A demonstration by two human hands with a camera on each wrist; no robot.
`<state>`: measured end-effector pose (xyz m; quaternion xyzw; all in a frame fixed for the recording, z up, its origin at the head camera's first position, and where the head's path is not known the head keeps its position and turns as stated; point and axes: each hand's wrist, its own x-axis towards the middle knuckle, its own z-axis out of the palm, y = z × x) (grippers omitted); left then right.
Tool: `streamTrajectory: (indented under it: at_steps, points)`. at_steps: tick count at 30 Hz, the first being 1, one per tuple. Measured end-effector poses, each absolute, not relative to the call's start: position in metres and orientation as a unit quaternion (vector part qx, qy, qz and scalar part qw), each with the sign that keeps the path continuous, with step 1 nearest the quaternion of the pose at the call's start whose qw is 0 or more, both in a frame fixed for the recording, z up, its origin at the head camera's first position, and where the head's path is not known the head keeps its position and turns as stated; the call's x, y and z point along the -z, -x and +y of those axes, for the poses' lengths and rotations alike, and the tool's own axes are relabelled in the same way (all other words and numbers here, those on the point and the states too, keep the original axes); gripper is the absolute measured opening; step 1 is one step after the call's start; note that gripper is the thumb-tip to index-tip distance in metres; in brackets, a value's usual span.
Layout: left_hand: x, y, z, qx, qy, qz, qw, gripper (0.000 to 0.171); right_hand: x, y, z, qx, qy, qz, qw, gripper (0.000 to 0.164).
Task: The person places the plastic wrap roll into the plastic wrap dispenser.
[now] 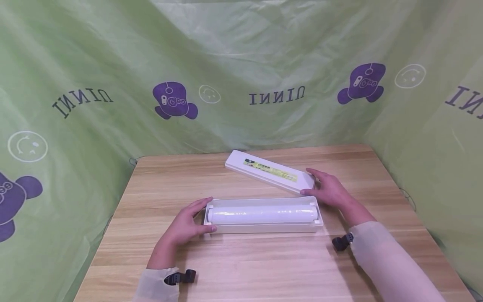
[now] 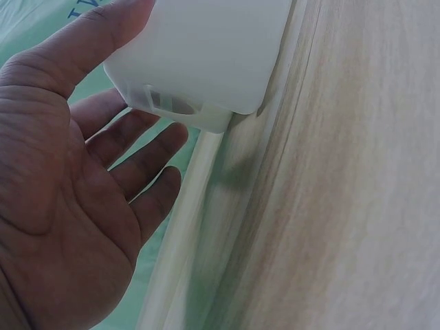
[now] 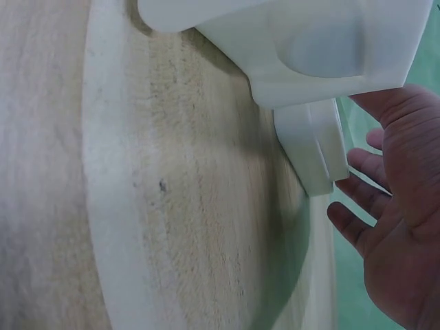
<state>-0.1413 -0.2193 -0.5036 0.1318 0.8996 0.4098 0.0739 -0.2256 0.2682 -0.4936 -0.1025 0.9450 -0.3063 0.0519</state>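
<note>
Both hands lie at the ends of the white things on the wooden tabletop. The left hand has relaxed, nearly straight fingers; its thumb rests against the left end of the open dispenser tray, and the other fingers reach round behind this end, so it steadies the tray more than it grips it. In the left wrist view the palm is plainly spread. The right hand is also spread, with its fingertips at the right end of the lid, which lies flat and slanted just behind the tray; I cannot tell if they press it. A roll of clear film sits inside the tray, along its length.

I judge that the tray is loaded and the lid is not yet on. The next move would need the right hand to take hold of the lid, lift it over the tray and line up both ends, while the left hand keeps the tray from sliding.
</note>
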Motion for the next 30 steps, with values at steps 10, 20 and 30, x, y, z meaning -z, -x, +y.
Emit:
streamTrajectory:
  at_steps: [10,20,30]
  points:
    - [0.504,0.141,-0.221,-0.408,-0.137,0.9,0.069,0.096,0.498,0.233,0.265,0.313,0.115,0.941,0.052,0.105]
    - [0.506,0.143,-0.22,-0.408,-0.14,0.9,0.067,0.097,0.509,0.243,0.265,0.309,0.131,0.941,0.052,0.11]
    - [0.506,0.143,-0.221,-0.41,-0.138,0.899,0.068,0.097,0.509,0.245,0.261,0.298,0.14,0.942,0.062,0.109]
